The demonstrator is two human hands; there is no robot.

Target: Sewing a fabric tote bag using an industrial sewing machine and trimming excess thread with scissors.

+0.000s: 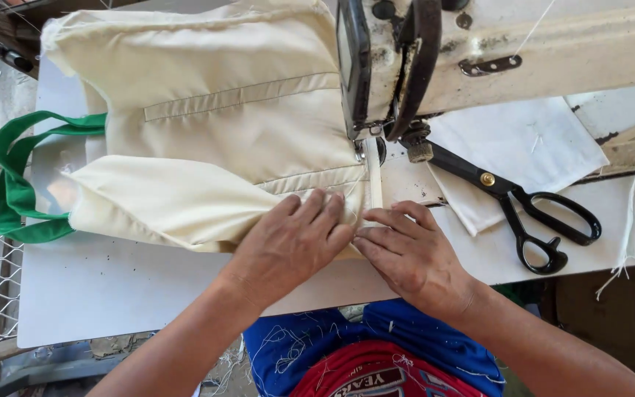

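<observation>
Both hands lie flat, fingers spread, gripping nothing. Left hand point(292, 239) presses the cream cloth point(222, 140); right hand point(409, 254) steadies the white strip point(373, 180), which runs straight ahead from its fingertips to the sewing machine point(435, 59). Scissors point(531, 209) lie off to the right. All on a white table point(112, 287), with wire fencing far left.

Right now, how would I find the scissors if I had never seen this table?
Start at the big cream sewing machine at the top of the white table. Just below its arm, right of the person's right hand, lie the scissors on white cloth. They are the only black, shiny thing, with two loop handles.
</observation>
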